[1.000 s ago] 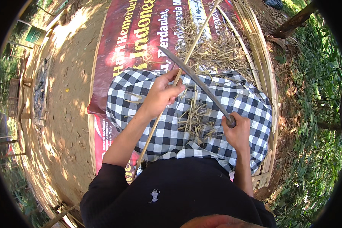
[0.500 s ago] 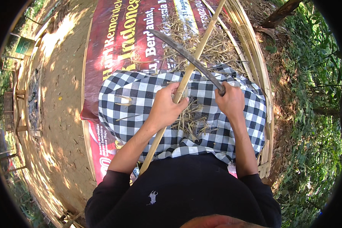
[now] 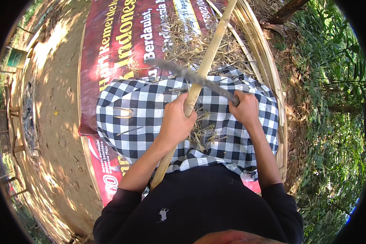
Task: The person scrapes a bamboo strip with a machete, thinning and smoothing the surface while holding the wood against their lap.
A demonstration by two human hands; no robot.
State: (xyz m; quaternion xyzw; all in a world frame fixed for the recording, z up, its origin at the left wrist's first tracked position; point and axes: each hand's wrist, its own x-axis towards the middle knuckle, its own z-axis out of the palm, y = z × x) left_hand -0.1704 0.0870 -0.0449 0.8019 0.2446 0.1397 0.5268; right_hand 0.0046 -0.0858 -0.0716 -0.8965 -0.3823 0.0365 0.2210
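Observation:
A long pale bamboo strip (image 3: 212,49) slants from my waist up past the top edge. My left hand (image 3: 177,123) is closed round it at about its middle. In my right hand (image 3: 245,107) I grip the handle of a machete (image 3: 183,72) with a long, dark, slightly curved blade. The blade, blurred by motion, lies across the strip just beyond my left hand and points to the upper left. Beneath both hands a black-and-white checked cloth (image 3: 130,97) covers my lap, with bamboo shavings (image 3: 202,132) heaped in its middle.
A red printed banner (image 3: 97,61) covers the surface I sit on, strewn with more shavings beyond the cloth. Long bamboo strips (image 3: 258,36) lie along its right edge. Bare dirt ground (image 3: 61,122) stretches to the left; green plants (image 3: 329,81) grow on the right.
The machete has moved nearer along the strip toward my left hand, its tip lower. My left hand has closed more tightly round the bamboo. The whole view has shifted slightly.

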